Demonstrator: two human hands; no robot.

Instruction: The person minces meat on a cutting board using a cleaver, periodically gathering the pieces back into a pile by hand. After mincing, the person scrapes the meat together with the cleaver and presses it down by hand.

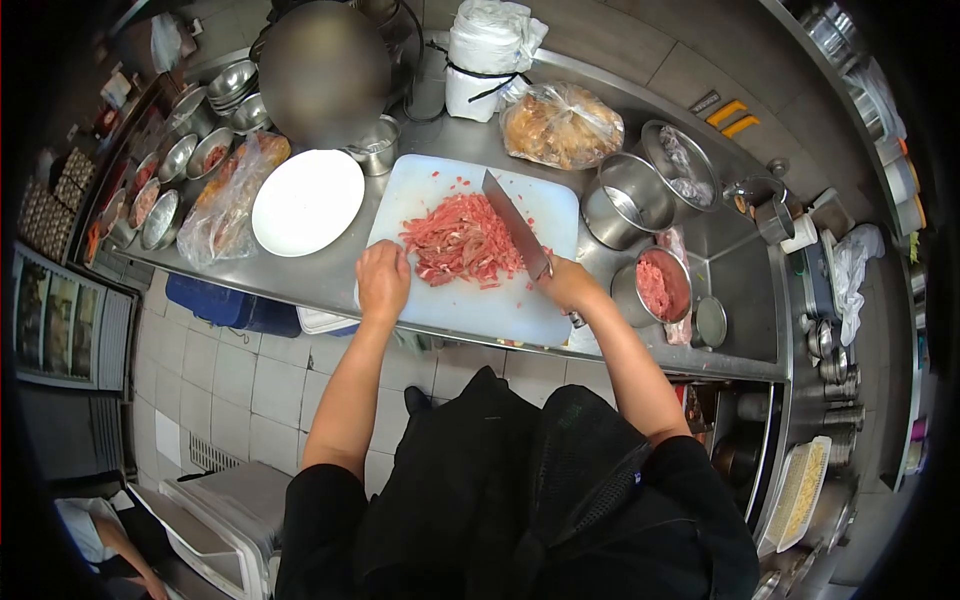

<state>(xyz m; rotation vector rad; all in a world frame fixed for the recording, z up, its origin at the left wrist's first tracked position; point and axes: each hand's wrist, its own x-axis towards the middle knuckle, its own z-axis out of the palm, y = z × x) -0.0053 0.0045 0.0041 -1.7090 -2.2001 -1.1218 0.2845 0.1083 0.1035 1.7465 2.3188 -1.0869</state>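
Along the steel bench [325, 278], left to right: filled clear bag [222, 218], white plate [308, 203], then left hand [383, 282] at the left edge of the cutting board [540, 318], fingers curled, can't tell if gripping the edge. Chopped raw meat [455, 240] lies heaped mid-board, knife [513, 221] slanting along its right side, handle gripped in the fingers of the right hand [571, 286]. Further right, metal pot [622, 294] holds minced meat [653, 284].
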